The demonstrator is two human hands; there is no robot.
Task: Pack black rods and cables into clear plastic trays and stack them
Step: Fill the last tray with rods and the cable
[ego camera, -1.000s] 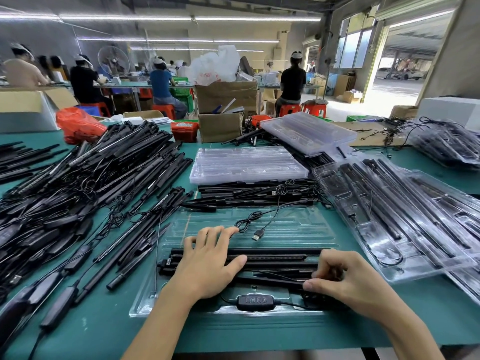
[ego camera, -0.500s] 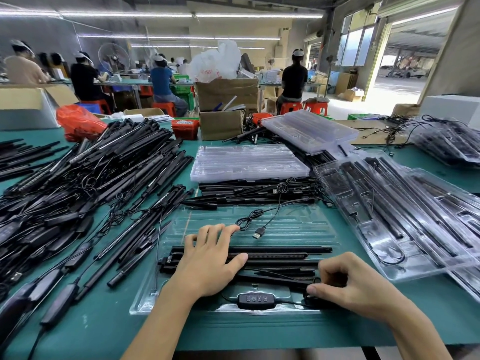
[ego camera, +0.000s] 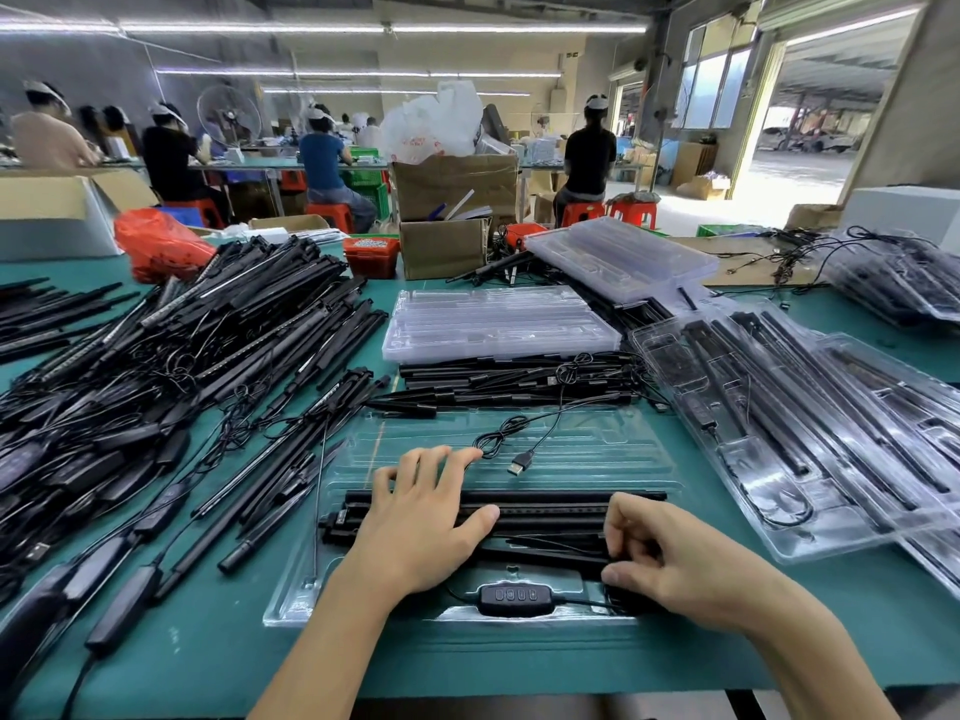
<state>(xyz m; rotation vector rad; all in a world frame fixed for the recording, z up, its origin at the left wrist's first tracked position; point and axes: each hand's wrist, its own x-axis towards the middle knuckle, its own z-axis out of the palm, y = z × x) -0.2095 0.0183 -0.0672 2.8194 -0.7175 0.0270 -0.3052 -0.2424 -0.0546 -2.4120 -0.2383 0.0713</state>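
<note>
A clear plastic tray (ego camera: 582, 439) lies on the green table in front of me. Several black rods (ego camera: 550, 509) lie across its near half. My left hand (ego camera: 421, 522) rests flat on their left part, fingers spread. My right hand (ego camera: 670, 558) has its fingers curled over the rods' right ends and presses down there. A black cable controller with buttons (ego camera: 515, 598) sits in the tray's front slot. A coiled cable with a USB plug (ego camera: 521, 464) lies loose on the tray's far half.
A big heap of loose black rods and cables (ego camera: 171, 366) covers the table's left. Filled trays (ego camera: 800, 433) overlap at the right. A stack of clear trays (ego camera: 493, 324) sits on more rods behind. Cardboard boxes and seated people are beyond.
My right hand has shifted slightly left along the rods' right ends, its fingers curling down more. My left hand stays flat in place.
</note>
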